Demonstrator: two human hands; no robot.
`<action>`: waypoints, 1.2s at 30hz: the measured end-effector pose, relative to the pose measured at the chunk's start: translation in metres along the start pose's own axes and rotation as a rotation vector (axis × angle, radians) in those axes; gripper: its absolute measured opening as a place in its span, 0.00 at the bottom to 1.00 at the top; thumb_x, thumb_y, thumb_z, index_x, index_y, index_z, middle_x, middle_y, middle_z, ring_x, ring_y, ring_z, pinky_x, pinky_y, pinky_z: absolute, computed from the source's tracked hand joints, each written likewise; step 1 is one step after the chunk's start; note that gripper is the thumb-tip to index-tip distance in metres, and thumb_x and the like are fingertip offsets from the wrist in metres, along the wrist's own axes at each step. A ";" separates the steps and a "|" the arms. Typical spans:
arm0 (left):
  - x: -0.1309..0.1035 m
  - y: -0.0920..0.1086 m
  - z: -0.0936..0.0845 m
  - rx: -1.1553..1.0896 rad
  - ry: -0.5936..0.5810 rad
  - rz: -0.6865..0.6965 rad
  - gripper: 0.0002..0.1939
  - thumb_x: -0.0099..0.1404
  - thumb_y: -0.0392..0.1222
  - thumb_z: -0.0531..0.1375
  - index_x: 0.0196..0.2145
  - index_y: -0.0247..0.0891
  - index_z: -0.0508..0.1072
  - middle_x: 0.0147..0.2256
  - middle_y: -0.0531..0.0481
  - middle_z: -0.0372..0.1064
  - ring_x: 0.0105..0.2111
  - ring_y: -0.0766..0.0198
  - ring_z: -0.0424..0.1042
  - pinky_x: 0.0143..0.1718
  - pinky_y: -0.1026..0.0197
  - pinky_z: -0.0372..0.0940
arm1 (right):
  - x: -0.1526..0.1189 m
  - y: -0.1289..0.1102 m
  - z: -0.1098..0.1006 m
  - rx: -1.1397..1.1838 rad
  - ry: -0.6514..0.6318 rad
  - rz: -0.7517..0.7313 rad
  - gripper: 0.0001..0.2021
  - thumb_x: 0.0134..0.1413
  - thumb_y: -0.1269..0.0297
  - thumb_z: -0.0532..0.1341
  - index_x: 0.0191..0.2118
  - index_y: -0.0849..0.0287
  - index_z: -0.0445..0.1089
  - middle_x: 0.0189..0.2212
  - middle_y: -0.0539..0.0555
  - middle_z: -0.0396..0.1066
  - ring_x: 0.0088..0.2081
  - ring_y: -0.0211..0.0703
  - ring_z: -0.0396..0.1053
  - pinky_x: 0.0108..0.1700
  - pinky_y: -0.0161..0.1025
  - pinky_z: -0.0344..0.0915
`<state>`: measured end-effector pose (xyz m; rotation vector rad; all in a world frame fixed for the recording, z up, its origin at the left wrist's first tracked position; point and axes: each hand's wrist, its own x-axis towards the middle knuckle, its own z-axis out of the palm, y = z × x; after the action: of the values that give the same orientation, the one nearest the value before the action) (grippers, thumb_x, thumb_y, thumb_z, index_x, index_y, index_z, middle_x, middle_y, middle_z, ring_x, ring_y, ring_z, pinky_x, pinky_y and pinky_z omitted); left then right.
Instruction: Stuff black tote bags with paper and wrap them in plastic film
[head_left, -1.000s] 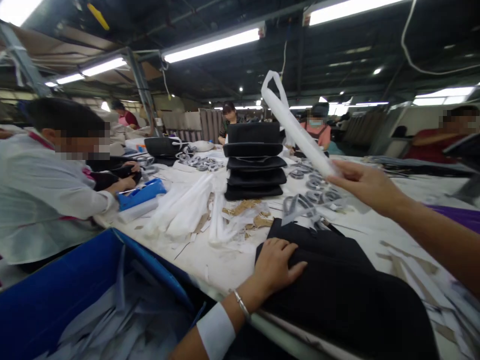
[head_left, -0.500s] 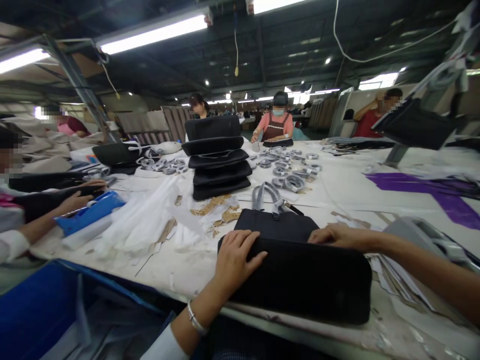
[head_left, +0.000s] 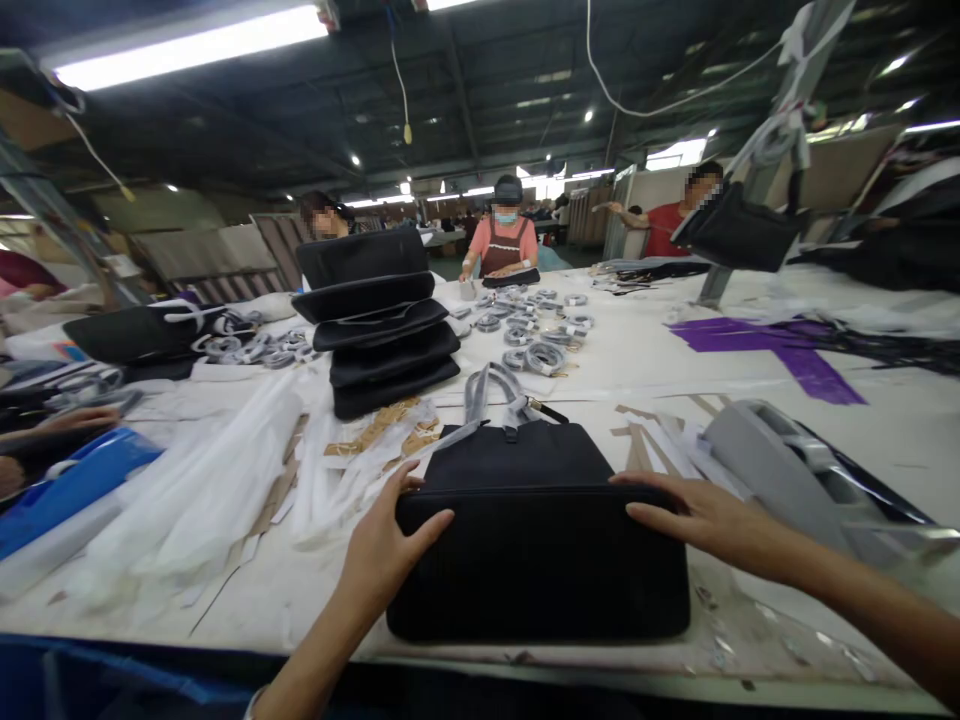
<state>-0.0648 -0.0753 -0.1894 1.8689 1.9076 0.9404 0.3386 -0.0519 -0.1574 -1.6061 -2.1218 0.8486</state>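
A black bag (head_left: 538, 570) lies at the table's front edge, its wide base side facing me. My left hand (head_left: 386, 535) grips its upper left corner, thumb on the near face and fingers behind the edge. At the upper right corner, my right hand (head_left: 686, 510) holds the bag the same way. Beyond the bag's top edge, a grey wrapped handle (head_left: 491, 390) stands up, with a small black strap (head_left: 547, 411) and metal clip beside it.
Behind on the left rises a stack of black bags (head_left: 386, 330). White plastic sheets (head_left: 202, 490) lie left, wrapped coiled straps (head_left: 546, 357) farther back, a grey object (head_left: 772, 470) right. A masked person (head_left: 506, 240) works across the table; another person's hand is far left.
The view has turned right. The bag now sits squarer to me. My left hand has moved from its top edge to the left corner, and my right hand now grips the right corner.
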 end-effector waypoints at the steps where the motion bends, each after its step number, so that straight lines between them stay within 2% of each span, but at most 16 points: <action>1: -0.005 -0.002 0.002 -0.010 0.019 -0.034 0.35 0.60 0.59 0.61 0.62 0.45 0.59 0.52 0.47 0.71 0.53 0.49 0.70 0.55 0.46 0.65 | -0.005 0.005 0.009 0.015 0.050 0.017 0.26 0.54 0.40 0.59 0.54 0.44 0.72 0.54 0.52 0.72 0.55 0.60 0.69 0.57 0.53 0.65; 6: -0.021 -0.014 0.013 -0.083 0.032 -0.224 0.36 0.61 0.62 0.60 0.63 0.46 0.59 0.58 0.43 0.67 0.57 0.46 0.68 0.56 0.43 0.64 | -0.014 0.019 0.048 0.069 0.299 0.096 0.25 0.55 0.38 0.56 0.51 0.49 0.70 0.47 0.54 0.75 0.50 0.57 0.71 0.54 0.50 0.66; 9: -0.024 -0.017 0.023 -0.188 0.049 -0.232 0.33 0.62 0.59 0.61 0.61 0.45 0.61 0.56 0.44 0.69 0.57 0.49 0.68 0.58 0.45 0.63 | -0.012 0.020 0.066 0.094 0.445 0.130 0.24 0.58 0.39 0.54 0.50 0.51 0.68 0.46 0.54 0.75 0.49 0.55 0.71 0.54 0.50 0.66; 12: -0.024 -0.019 0.032 -0.275 0.070 -0.235 0.29 0.63 0.57 0.61 0.58 0.44 0.65 0.59 0.44 0.66 0.58 0.50 0.67 0.58 0.46 0.63 | -0.008 0.020 0.078 0.096 0.557 0.137 0.25 0.58 0.39 0.53 0.51 0.52 0.68 0.48 0.55 0.73 0.51 0.56 0.70 0.57 0.51 0.63; 15: -0.024 -0.024 0.039 -0.300 0.093 -0.202 0.26 0.64 0.55 0.61 0.57 0.44 0.67 0.62 0.45 0.61 0.62 0.50 0.61 0.58 0.47 0.64 | -0.006 0.022 0.083 0.091 0.560 0.159 0.24 0.60 0.40 0.53 0.53 0.50 0.67 0.51 0.54 0.71 0.55 0.56 0.67 0.59 0.52 0.61; 17: -0.024 -0.029 0.042 -0.254 0.098 -0.133 0.23 0.65 0.53 0.60 0.56 0.44 0.69 0.62 0.46 0.62 0.63 0.51 0.59 0.60 0.46 0.61 | -0.004 0.023 0.083 0.100 0.533 0.181 0.24 0.60 0.41 0.53 0.53 0.50 0.66 0.51 0.54 0.71 0.55 0.56 0.67 0.60 0.52 0.60; 22: -0.022 -0.034 0.037 0.003 0.048 0.073 0.19 0.70 0.49 0.56 0.56 0.45 0.69 0.57 0.46 0.67 0.59 0.50 0.64 0.62 0.41 0.59 | 0.001 0.022 0.082 0.114 0.521 0.207 0.23 0.60 0.41 0.53 0.52 0.51 0.69 0.50 0.54 0.73 0.54 0.56 0.68 0.59 0.53 0.61; 24: -0.021 -0.026 0.031 0.166 0.081 0.191 0.17 0.70 0.46 0.55 0.55 0.45 0.71 0.60 0.45 0.64 0.62 0.46 0.60 0.62 0.37 0.57 | 0.003 0.022 0.083 0.115 0.530 0.217 0.24 0.60 0.41 0.54 0.51 0.51 0.69 0.50 0.54 0.74 0.53 0.57 0.69 0.59 0.54 0.61; 26: -0.020 -0.009 0.028 0.289 0.087 0.363 0.17 0.71 0.38 0.51 0.54 0.45 0.72 0.64 0.46 0.59 0.65 0.46 0.54 0.64 0.35 0.53 | 0.005 0.023 0.084 0.114 0.532 0.226 0.24 0.59 0.41 0.54 0.51 0.52 0.70 0.49 0.54 0.74 0.53 0.57 0.69 0.58 0.53 0.61; 28: -0.017 0.015 0.032 0.313 0.000 0.553 0.22 0.72 0.32 0.46 0.56 0.45 0.70 0.64 0.48 0.58 0.66 0.52 0.54 0.65 0.40 0.53 | 0.007 0.023 0.084 0.108 0.522 0.229 0.24 0.60 0.41 0.54 0.51 0.52 0.70 0.49 0.54 0.75 0.53 0.57 0.70 0.58 0.52 0.62; 30: -0.013 0.040 0.043 0.296 -0.156 0.686 0.21 0.73 0.35 0.48 0.60 0.45 0.66 0.64 0.49 0.58 0.65 0.54 0.56 0.65 0.43 0.56 | 0.010 0.023 0.083 0.104 0.508 0.225 0.23 0.60 0.41 0.54 0.50 0.52 0.70 0.48 0.54 0.75 0.52 0.56 0.70 0.57 0.51 0.63; 33: -0.007 0.064 0.068 0.316 -0.289 0.693 0.25 0.71 0.48 0.55 0.63 0.45 0.62 0.65 0.47 0.57 0.65 0.48 0.56 0.64 0.37 0.55 | 0.009 0.018 0.076 0.081 0.471 0.196 0.23 0.62 0.43 0.52 0.51 0.53 0.70 0.49 0.55 0.75 0.52 0.55 0.70 0.57 0.51 0.64; 36: -0.005 0.066 0.085 0.327 -0.297 0.636 0.26 0.71 0.50 0.54 0.65 0.46 0.59 0.65 0.47 0.57 0.64 0.49 0.57 0.63 0.37 0.55 | -0.008 0.011 0.067 -0.038 0.549 0.067 0.22 0.62 0.47 0.53 0.53 0.54 0.69 0.52 0.58 0.72 0.55 0.57 0.67 0.60 0.54 0.60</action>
<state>0.0403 -0.0641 -0.2104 2.7146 1.3659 0.4652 0.3095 -0.0739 -0.2149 -1.6945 -1.7091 0.3270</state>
